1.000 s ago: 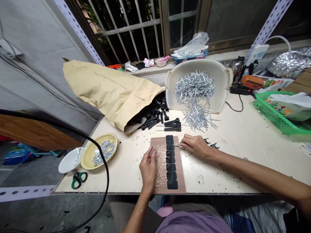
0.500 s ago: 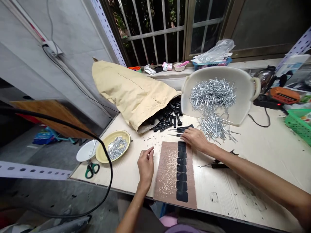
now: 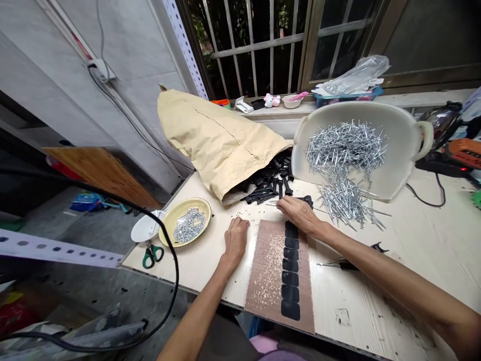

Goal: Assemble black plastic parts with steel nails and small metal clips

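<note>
My left hand (image 3: 236,239) is on the pale table, left of the brown board, its fingers bent closed and their tips partly hidden. My right hand (image 3: 299,214) is at the board's far end, fingers curled down over thin metal rods with black ends (image 3: 306,201); its grip is hidden under the knuckles. A row of black rounded-square pieces (image 3: 290,278) runs along the right part of the brown board (image 3: 259,296), and pale specks cover its left part. Beyond my right hand, long black parts (image 3: 280,185) spill from a paper sack (image 3: 221,140).
A white basin (image 3: 398,150) with many metal pins (image 3: 349,150) stands tipped at the back right. Left are a yellow dish (image 3: 205,210) of small metal bits, a white dish (image 3: 141,229) and green-handled scissors (image 3: 153,254). A black-handled tool (image 3: 347,264) lies under my right forearm.
The view has shifted left, so the things appear farther right. My left hand has moved forward and turned palm-down on the table. My right hand has shifted slightly left over the rods.
</note>
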Demonstrator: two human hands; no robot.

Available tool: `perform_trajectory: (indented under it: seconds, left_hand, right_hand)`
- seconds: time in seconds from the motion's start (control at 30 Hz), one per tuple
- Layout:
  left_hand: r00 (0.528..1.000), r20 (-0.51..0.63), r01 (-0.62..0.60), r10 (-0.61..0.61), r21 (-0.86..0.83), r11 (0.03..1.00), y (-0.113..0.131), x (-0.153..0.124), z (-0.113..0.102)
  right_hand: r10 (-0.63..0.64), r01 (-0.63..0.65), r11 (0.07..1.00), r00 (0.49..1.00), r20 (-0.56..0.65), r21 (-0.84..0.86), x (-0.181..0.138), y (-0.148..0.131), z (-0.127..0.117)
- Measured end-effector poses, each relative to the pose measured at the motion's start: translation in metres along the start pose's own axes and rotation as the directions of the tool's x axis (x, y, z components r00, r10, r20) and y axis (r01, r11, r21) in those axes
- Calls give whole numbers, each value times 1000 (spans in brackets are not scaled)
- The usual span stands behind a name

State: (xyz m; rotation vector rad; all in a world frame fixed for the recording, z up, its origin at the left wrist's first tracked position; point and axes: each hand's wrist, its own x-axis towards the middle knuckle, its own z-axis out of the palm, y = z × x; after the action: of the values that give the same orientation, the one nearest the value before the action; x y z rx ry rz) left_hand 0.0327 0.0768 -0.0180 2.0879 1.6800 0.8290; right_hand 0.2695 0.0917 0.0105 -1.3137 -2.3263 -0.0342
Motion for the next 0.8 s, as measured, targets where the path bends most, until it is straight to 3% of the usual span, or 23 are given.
perform_trajectory:
  seconds: [0.07,0.1,0.17,0.23,0.27,0.33,0.43,0.63,0.8]
  left_hand:
    - [984,-9,162,-176,-346,924,3,0,-3]
    - [959,51,263,-280,-536,802,7,0,-6]
    - [879,273,433,-390,-800,416,18,-3,-12]
    - [820,457,506,-344,-860,62,31,-7,-17]
    - [807,502,515,-312,-856,-48,38,-9,-20]
    - [795,530,506,-295,-848,-157,50,-14,-23]
    - [805,512,479,-300,-859,-181,60,-19,-25]
    - [854,447,433,-267,-894,-113,68,-26,-28]
    - [911,288,322,-296,-944,71,72,-31,-28]
  right_hand:
    - [17,0,982,996,-86,187,-6,-15,-14]
    - [22,7,968,994,-111,250,-9,-24,-19]
    - [26,10,957,992,-122,289,-15,-40,-26]
    - [40,-14,967,994,-97,253,-19,-54,-29]
    - [49,-29,974,995,-82,226,-21,-60,-30]
    - [61,-49,983,996,-66,174,-24,-69,-31]
    - [69,-59,991,994,-79,121,-26,-76,-35]
    - [87,-81,994,993,-78,74,-28,-83,-44]
    - [48,-55,997,992,-118,-61,-31,-89,-47]
